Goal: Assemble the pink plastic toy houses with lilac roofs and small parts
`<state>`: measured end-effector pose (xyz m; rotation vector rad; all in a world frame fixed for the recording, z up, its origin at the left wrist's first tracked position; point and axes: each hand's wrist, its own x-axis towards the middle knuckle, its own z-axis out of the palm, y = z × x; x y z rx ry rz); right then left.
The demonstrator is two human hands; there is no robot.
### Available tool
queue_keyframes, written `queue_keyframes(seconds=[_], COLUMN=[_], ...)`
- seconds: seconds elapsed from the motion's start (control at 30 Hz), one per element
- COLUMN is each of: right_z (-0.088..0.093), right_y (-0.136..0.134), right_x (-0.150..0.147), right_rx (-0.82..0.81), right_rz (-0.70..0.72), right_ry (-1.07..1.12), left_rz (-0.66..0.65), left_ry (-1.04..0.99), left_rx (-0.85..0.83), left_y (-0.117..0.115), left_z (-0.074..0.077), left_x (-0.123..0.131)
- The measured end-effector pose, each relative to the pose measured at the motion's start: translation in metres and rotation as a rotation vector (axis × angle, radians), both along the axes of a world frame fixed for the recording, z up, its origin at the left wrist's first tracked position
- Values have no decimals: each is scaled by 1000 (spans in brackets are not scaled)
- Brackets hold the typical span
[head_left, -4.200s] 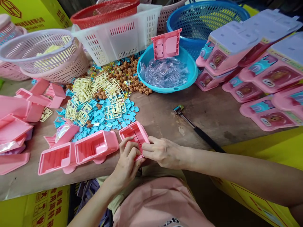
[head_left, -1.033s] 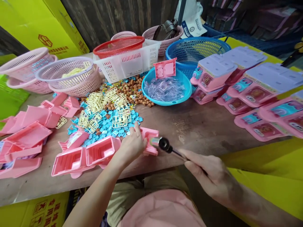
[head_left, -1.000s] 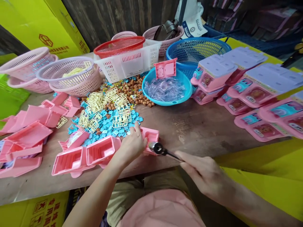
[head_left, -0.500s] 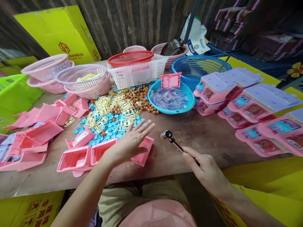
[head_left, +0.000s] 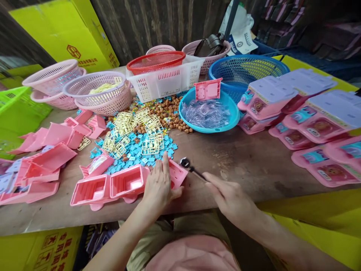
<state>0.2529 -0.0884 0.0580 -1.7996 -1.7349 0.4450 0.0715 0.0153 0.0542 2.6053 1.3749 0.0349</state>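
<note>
My left hand (head_left: pixel 159 184) lies with stretched fingers and a spread thumb over a pink plastic panel (head_left: pixel 178 174), partly covering it. In my right hand (head_left: pixel 231 197) is a slim, hammer-like tool (head_left: pixel 185 162) with a dark handle and a round, shiny metal head. The head is just above the panel's right corner; whether it touches cannot be told. Left of my left hand, a pink two-compartment toy body (head_left: pixel 108 188) lies open side up near the table's front edge. What lies beneath my left palm is hidden.
Blue parts (head_left: pixel 132 152), cream sprues (head_left: pixel 124 124) and brown pieces (head_left: pixel 175 113) lie behind my left hand. A turquoise basin (head_left: pixel 210 130) holds clear parts and a pink panel (head_left: pixel 208 90). Stacked toys (head_left: pixel 270 92) stand right, pink shells (head_left: pixel 53 158) lie left, baskets (head_left: pixel 166 88) line the back.
My left hand has come down over the pink panel, its spread fingers drawing together. My right hand has moved the tool left, bringing its head close to the panel.
</note>
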Motion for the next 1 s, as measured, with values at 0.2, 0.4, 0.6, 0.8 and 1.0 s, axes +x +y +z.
queue_keyframes(seconds=[0.2,0.4,0.6,0.8,1.0], right_z=[8,12,0,2,9], right_y=[9,11,16,33,28], right_x=[6,1,-3,-12,16], right_rx=[-88,76,-76,-114,-15], right_rz=[4,20,18,85,-248], right_ry=[42,5,81,53,82], left_rz=[-5,14,29,66,61], left_ry=[44,71,47,1,-363], left_rx=[21,10,-58,-97,-183], left_y=[-3,-3,-3,-3,-6], left_z=[1,4,8,4,3], left_x=[3,5,7,7,-4])
